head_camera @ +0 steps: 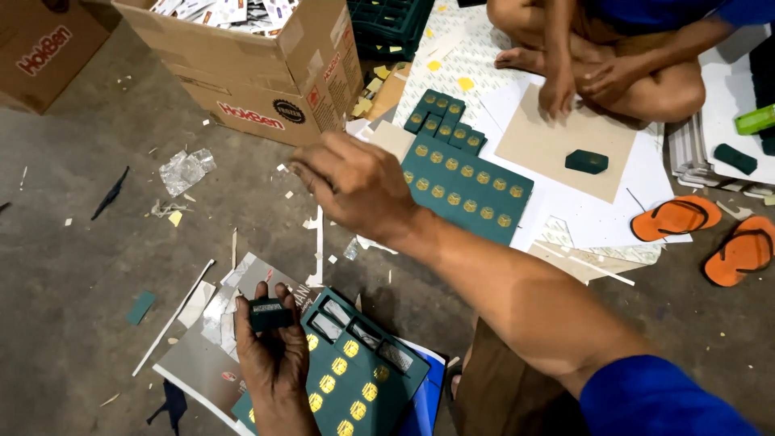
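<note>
A: What does the left hand [273, 355] hold?

B: A small dark green box [270, 314], pinched between thumb and fingers [284, 300], just above a green sheet with gold seals [355, 387] lying on the floor.

A: And the right hand [355, 184]?

B: It reaches forward with the fingers loosely spread, gripping nothing. Just beyond them sits a larger green sheet [464, 187] of the same gold seals, with a few cut pieces [442, 123] behind it.

A: Any containers?

B: A cardboard box [266, 73] stands beyond the right fingers, filled with printed cards or packets. Another cardboard box [44, 44] is far left; its contents are hidden. Another person's hands [585, 85] rest near a second small green box [586, 161] on a brown board [565, 145].
</note>
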